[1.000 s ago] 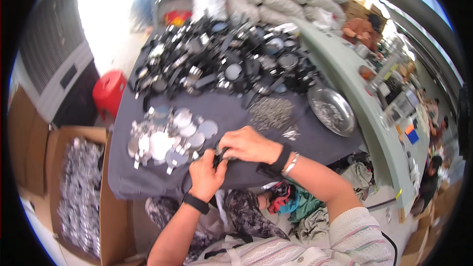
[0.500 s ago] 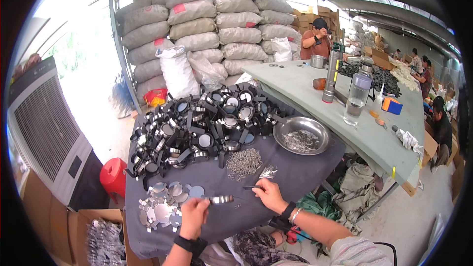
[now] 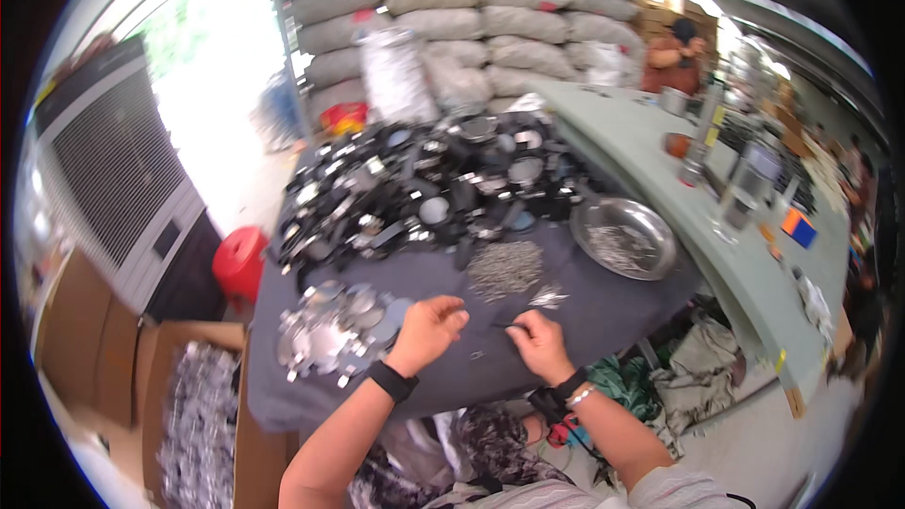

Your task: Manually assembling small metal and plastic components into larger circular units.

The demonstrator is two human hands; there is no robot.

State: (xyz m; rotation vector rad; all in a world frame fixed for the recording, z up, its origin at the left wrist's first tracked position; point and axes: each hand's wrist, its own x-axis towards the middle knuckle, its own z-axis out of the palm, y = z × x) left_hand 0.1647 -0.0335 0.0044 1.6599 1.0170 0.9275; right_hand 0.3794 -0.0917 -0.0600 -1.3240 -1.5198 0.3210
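Note:
My left hand (image 3: 432,328) hovers beside the pile of flat round metal discs (image 3: 330,335), its fingers loosely bent and nothing visible between them. To its right, my right hand (image 3: 541,344) pinches a thin dark tool (image 3: 509,324), whose kind is too small and blurred to tell. A tiny metal piece (image 3: 477,354) lies on the dark cloth between my hands. Just beyond them are a heap of small metal pins (image 3: 505,269) and a little bunch of bright slivers (image 3: 549,297). Farther off spreads a large pile of watch-like round cases with black straps (image 3: 434,179).
A steel bowl of metal pins (image 3: 671,250) stands at the cloth's right. Past it runs a green table (image 3: 650,146) with a bottle (image 3: 749,184). At left are a red stool (image 3: 240,259), an air cooler (image 3: 118,151) and a carton (image 3: 240,396). Another person (image 3: 671,61) is at the back.
The view has shifted, so the scene sits further right. The round metal case with a strap is gone from my left hand, which has moved away from me. My right hand still holds the dark tool.

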